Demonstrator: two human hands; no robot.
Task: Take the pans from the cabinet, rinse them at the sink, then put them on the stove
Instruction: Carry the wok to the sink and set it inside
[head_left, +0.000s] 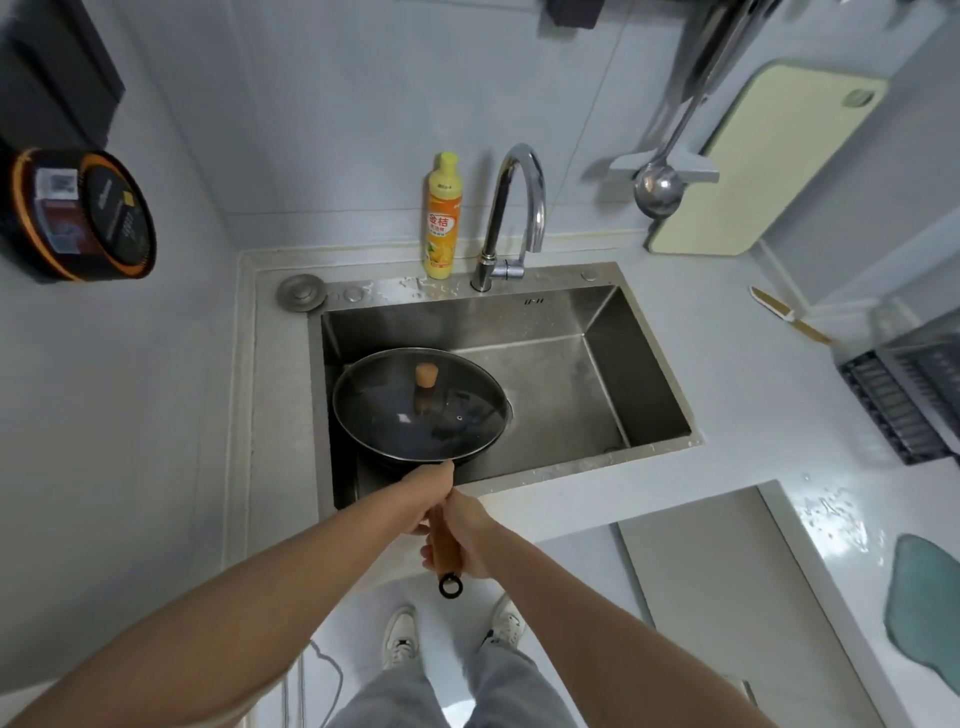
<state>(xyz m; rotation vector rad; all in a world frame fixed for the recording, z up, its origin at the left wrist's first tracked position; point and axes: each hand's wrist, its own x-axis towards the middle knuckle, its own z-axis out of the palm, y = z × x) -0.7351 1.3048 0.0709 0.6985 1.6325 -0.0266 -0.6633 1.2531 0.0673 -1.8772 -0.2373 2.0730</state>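
A black pan (395, 452) with a glass lid (421, 408) and a cork-coloured knob (426, 375) is held over the left part of the steel sink (597, 364). Its wooden handle (445, 553) points back toward me, ending in a black ring. My left hand (423, 493) grips the handle close to the pan. My right hand (470, 535) grips it just behind, nearer the ring. The chrome faucet (514, 218) stands behind the sink, with no water visibly running.
A yellow dish soap bottle (442, 218) stands left of the faucet. A pale cutting board (763, 161) and a hanging ladle (657, 189) are at the back right. A dish rack (904, 395) sits at the right, a round black container (78, 213) at the left.
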